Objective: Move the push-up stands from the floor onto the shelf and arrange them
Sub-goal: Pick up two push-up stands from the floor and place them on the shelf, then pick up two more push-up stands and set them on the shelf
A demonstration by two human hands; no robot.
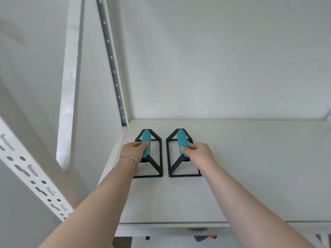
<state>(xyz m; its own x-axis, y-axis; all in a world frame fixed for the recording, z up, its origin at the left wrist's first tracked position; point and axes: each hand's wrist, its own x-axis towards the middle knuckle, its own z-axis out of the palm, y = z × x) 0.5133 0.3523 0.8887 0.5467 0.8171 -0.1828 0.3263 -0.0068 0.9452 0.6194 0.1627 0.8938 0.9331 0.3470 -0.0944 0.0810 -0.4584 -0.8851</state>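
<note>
Shelving fills my view: a white flat shelf board (pixel 250 167), bare and roomy right of the stands and toward its front edge, its right end cut off. Near the shelf board's back left corner, two black triangular-frame push-up stands with teal foam grips sit side by side, narrowly apart. The left stand (pixel 146 139) is close to the left edge, the right stand (pixel 181 139) beside it. The left hand (pixel 133 150) and right hand (pixel 197 153) each curl round a grip's near half; I can't see the fingertips underneath.
</note>
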